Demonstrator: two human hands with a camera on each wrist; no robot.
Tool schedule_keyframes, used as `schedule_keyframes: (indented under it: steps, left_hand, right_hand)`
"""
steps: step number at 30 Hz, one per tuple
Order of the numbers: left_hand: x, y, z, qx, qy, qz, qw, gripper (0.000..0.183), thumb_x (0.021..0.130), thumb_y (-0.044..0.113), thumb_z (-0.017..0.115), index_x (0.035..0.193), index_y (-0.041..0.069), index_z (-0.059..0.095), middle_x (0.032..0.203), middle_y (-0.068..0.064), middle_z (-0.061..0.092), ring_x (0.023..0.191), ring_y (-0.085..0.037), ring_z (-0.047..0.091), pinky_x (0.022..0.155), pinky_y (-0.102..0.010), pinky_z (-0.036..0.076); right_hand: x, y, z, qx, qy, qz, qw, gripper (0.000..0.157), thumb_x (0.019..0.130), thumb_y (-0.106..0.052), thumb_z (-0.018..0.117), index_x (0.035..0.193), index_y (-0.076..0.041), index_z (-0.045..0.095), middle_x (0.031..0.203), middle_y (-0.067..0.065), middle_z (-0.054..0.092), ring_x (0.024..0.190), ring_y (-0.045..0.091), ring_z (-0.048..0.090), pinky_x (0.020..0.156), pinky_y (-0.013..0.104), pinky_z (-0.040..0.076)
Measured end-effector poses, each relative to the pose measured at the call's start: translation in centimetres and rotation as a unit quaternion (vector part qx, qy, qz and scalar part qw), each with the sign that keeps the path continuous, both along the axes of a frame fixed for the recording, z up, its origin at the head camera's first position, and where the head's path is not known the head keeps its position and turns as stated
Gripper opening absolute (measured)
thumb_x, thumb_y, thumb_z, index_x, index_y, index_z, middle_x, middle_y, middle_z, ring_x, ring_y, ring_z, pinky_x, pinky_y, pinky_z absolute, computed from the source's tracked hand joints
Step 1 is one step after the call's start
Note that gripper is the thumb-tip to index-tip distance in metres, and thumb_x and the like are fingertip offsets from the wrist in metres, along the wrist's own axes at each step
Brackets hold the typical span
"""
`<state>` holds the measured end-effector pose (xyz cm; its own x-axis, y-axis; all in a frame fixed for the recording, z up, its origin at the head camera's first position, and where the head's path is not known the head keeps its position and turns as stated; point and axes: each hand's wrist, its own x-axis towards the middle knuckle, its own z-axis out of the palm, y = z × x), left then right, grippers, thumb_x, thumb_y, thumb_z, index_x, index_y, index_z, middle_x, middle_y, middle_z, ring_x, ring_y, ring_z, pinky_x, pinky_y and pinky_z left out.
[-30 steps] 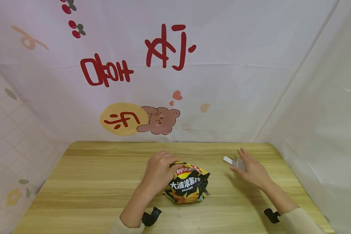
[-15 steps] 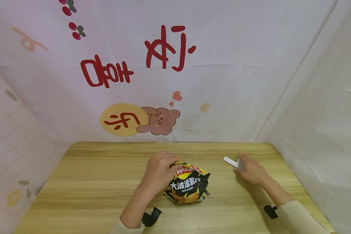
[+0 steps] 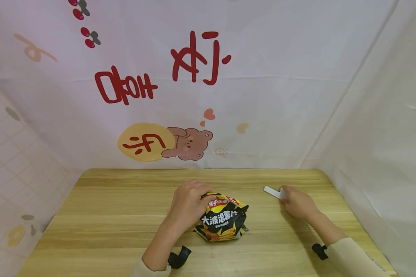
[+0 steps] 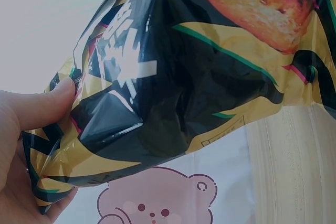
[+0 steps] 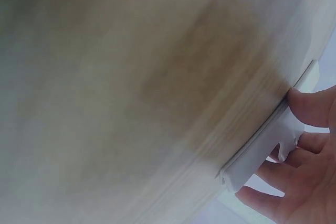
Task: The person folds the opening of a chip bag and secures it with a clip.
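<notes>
My left hand [image 3: 190, 202] pinches the upper left corner of a black and yellow bag of potato chips [image 3: 225, 221], thumb in front. The bag lies on the wooden table, and up close in the left wrist view the chip bag [image 4: 210, 72] looks puffed and creased. Off to the right, my right hand [image 3: 299, 204] grips a long white plastic clip [image 3: 272, 192]. In the right wrist view the thumb presses one edge of the clip [image 5: 257, 148] while the fingers curl behind it. That clip has a small hooked tab and lies against the tabletop.
The light wooden table [image 3: 124, 231] meets a white printed cloth backdrop [image 3: 280, 96] at its far edge. Cloth walls also stand at the left and right. Black wrist mounts [image 3: 179, 257] sit by both forearms.
My right hand has lowered onto the white clip, and its spread fingers have closed around it. My left hand and the chip bag have stayed in place.
</notes>
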<state>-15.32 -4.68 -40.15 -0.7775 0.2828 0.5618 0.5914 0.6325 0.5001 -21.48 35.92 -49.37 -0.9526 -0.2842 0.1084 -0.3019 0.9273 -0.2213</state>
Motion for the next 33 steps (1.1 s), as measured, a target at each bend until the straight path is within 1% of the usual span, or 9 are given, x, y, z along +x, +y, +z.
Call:
schedule_keyframes:
  steps: [2,5,9,13,19,24,28,33]
  left_hand:
    - [0.0,0.0,0.0,-0.001,0.002,0.001,1.0000,0.013,0.083,0.015,0.091,0.094,0.013,0.084,0.093,0.004,0.079,0.092,-0.015,0.072,0.083,-0.037,0.059]
    - [0.0,0.0,0.0,-0.002,0.006,0.001,1.0000,0.013,0.082,0.015,0.091,0.093,0.013,0.084,0.093,0.004,0.079,0.091,-0.015,0.072,0.082,-0.037,0.059]
    - [0.0,0.0,0.0,-0.003,0.002,0.001,1.0000,0.013,0.083,0.016,0.090,0.093,0.013,0.084,0.092,0.004,0.079,0.091,-0.016,0.072,0.082,-0.038,0.059]
    - [0.1,0.0,0.0,-0.006,0.002,0.005,1.0000,0.012,0.083,0.016,0.090,0.093,0.014,0.083,0.092,0.004,0.079,0.092,-0.015,0.072,0.083,-0.037,0.059]
    - [0.1,0.0,0.0,-0.003,0.001,0.003,1.0000,0.013,0.083,0.015,0.090,0.094,0.012,0.084,0.093,0.004,0.079,0.092,-0.016,0.072,0.083,-0.038,0.059]
    - [0.1,-0.1,-0.1,-0.004,0.003,0.004,1.0000,0.013,0.083,0.015,0.091,0.093,0.013,0.083,0.093,0.004,0.079,0.092,-0.014,0.072,0.083,-0.037,0.059]
    - [0.1,-0.1,0.0,-0.006,0.004,0.004,1.0000,0.013,0.083,0.015,0.091,0.093,0.014,0.083,0.093,0.005,0.079,0.092,-0.014,0.071,0.082,-0.036,0.058]
    - [0.1,-0.1,0.0,-0.009,0.005,0.004,0.9999,0.012,0.083,0.015,0.090,0.093,0.014,0.083,0.092,0.004,0.079,0.091,-0.014,0.071,0.082,-0.036,0.058]
  right_hand:
    - [0.0,-0.1,0.0,0.007,0.009,0.002,1.000,0.039,0.088,-0.008,0.078,0.120,0.008,0.062,0.101,0.021,0.071,0.084,0.034,0.070,0.066,0.054,0.056]
    - [0.2,0.0,0.0,0.018,0.030,0.009,0.999,0.040,0.087,-0.009,0.080,0.119,0.008,0.063,0.100,0.020,0.072,0.083,0.035,0.070,0.065,0.054,0.057]
    - [0.5,0.1,0.0,0.029,0.064,0.020,0.997,0.044,0.085,-0.008,0.084,0.120,0.009,0.064,0.100,0.021,0.072,0.083,0.036,0.071,0.066,0.053,0.058]
    - [0.9,0.0,0.4,0.033,0.087,0.026,0.995,0.045,0.082,-0.006,0.085,0.121,0.008,0.066,0.099,0.020,0.072,0.082,0.037,0.071,0.065,0.052,0.058]
    - [1.5,-0.4,1.3,0.043,0.096,0.028,0.994,0.041,0.083,-0.003,0.081,0.121,0.008,0.068,0.103,0.020,0.072,0.085,0.038,0.072,0.068,0.054,0.058]
    - [2.0,-0.7,1.8,0.040,0.113,0.039,0.992,0.037,0.083,-0.005,0.085,0.115,0.006,0.070,0.097,0.016,0.072,0.079,0.034,0.071,0.063,0.051,0.057]
    - [2.4,-0.9,1.9,0.028,0.123,0.043,0.991,0.033,0.082,-0.006,0.087,0.109,0.004,0.072,0.093,0.013,0.072,0.076,0.029,0.070,0.061,0.049,0.056]
    - [2.8,-0.9,1.9,0.000,0.109,0.030,0.994,0.025,0.083,-0.007,0.086,0.103,0.003,0.074,0.089,0.010,0.069,0.071,0.023,0.067,0.058,0.043,0.055]
